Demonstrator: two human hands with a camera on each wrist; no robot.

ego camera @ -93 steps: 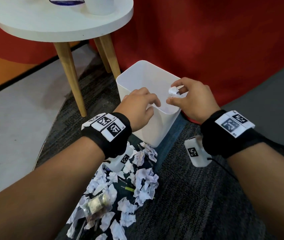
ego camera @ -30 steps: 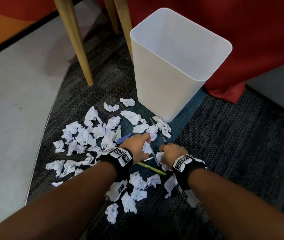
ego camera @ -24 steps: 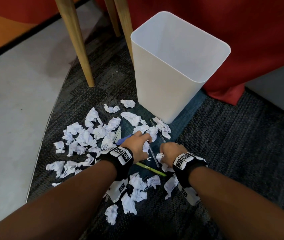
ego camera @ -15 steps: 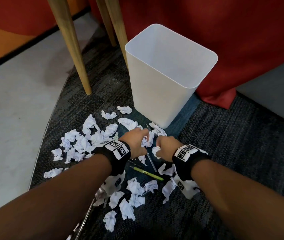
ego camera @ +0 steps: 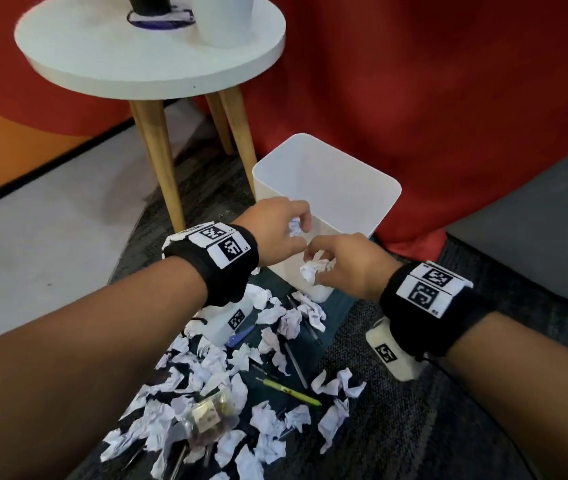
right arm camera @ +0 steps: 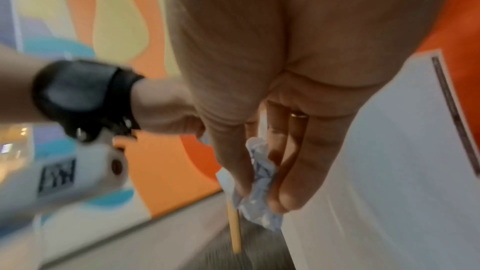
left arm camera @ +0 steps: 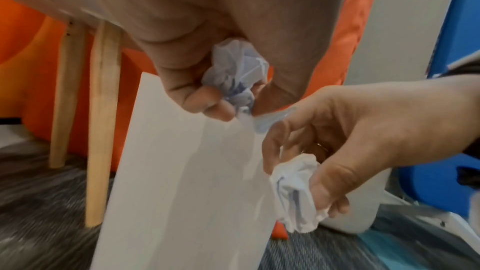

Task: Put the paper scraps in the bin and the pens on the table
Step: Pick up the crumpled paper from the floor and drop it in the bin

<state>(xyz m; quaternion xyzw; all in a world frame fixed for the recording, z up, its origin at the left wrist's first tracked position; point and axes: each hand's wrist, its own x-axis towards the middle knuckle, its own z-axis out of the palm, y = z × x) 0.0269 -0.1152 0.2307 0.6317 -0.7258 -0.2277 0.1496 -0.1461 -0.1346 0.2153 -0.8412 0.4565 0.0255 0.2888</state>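
My left hand (ego camera: 298, 226) pinches a crumpled paper scrap (ego camera: 295, 227) just above the near rim of the white bin (ego camera: 327, 174). My right hand (ego camera: 317, 268) grips another paper scrap (ego camera: 314, 268) beside it, lower, in front of the bin's near wall. The left wrist view shows both: my left hand (left arm camera: 233, 98) holds its scrap (left arm camera: 233, 73) and my right hand (left arm camera: 306, 182) its scrap (left arm camera: 296, 190). In the right wrist view the scrap (right arm camera: 257, 184) sits between thumb and fingers. Several scraps (ego camera: 206, 372) and pens, a green pen (ego camera: 289, 392) and a blue pen (ego camera: 239, 336), lie on the carpet.
A round white table (ego camera: 102, 53) on wooden legs (ego camera: 161, 161) stands behind and left of the bin, with a white cup (ego camera: 223, 19) and a dark object on it. A red curtain (ego camera: 414, 81) hangs behind the bin. A clear packet (ego camera: 208, 419) lies among the scraps.
Both hands have risen from the pile on the carpet to the bin, each holding a paper scrap. The view has tilted up to show the table top.
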